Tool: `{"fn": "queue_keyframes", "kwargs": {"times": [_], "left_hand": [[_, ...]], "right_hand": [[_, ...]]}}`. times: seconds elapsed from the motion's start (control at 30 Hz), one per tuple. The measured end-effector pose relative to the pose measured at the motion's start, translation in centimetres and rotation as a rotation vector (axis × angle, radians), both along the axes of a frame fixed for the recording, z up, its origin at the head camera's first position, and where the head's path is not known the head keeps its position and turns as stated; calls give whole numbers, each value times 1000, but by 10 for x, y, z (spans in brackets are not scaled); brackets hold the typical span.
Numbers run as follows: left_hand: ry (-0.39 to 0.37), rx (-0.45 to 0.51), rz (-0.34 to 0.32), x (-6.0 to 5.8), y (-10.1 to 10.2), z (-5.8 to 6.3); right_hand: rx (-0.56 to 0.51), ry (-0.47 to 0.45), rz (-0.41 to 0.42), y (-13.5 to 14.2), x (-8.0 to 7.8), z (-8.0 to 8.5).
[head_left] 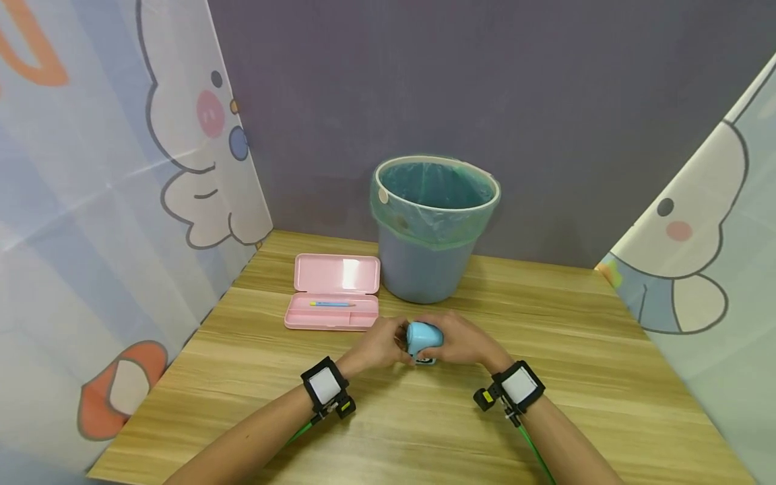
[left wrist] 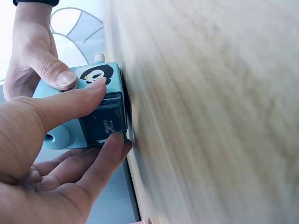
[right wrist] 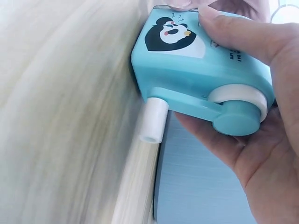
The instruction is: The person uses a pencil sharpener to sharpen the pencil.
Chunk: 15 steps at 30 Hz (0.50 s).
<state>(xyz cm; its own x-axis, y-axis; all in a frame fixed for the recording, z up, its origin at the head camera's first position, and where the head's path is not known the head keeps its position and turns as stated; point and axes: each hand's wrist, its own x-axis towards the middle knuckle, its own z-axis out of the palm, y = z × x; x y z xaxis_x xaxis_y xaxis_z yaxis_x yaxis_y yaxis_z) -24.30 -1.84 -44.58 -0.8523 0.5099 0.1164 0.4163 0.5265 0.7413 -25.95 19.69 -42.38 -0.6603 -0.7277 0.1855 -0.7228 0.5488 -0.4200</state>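
A light-blue crank pencil sharpener (head_left: 423, 335) with a panda picture is close over the table, between both hands. My right hand (head_left: 461, 339) grips its body, thumb on the panda side and fingers around the back. The crank handle (right wrist: 191, 105) with its white knob points down toward the tabletop in the right wrist view. My left hand (head_left: 382, 343) pinches the sharpener at its dark see-through shavings drawer (left wrist: 105, 123), thumb along the panda face and a fingertip at the drawer's opposite edge. In the left wrist view the drawer sits in the body.
An open pink pencil case (head_left: 337, 275) lies at the left back, with a blue pencil (head_left: 330, 304) in it. Right of the case stands a blue-grey bin (head_left: 418, 269) lined with a green bag. Printed cloths hang at both sides of the wooden table (head_left: 545, 323).
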Motion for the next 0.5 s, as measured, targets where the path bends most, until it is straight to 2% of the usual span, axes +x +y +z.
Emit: {"fn": "queue_keyframes", "kwargs": {"times": [0.23, 0.5], "left_hand": [[44, -35, 9, 2, -1, -2], [36, -73, 31, 3, 1, -1]], "right_hand": [[22, 19, -5, -3, 2, -4], [40, 15, -56, -5, 5, -2]]}}
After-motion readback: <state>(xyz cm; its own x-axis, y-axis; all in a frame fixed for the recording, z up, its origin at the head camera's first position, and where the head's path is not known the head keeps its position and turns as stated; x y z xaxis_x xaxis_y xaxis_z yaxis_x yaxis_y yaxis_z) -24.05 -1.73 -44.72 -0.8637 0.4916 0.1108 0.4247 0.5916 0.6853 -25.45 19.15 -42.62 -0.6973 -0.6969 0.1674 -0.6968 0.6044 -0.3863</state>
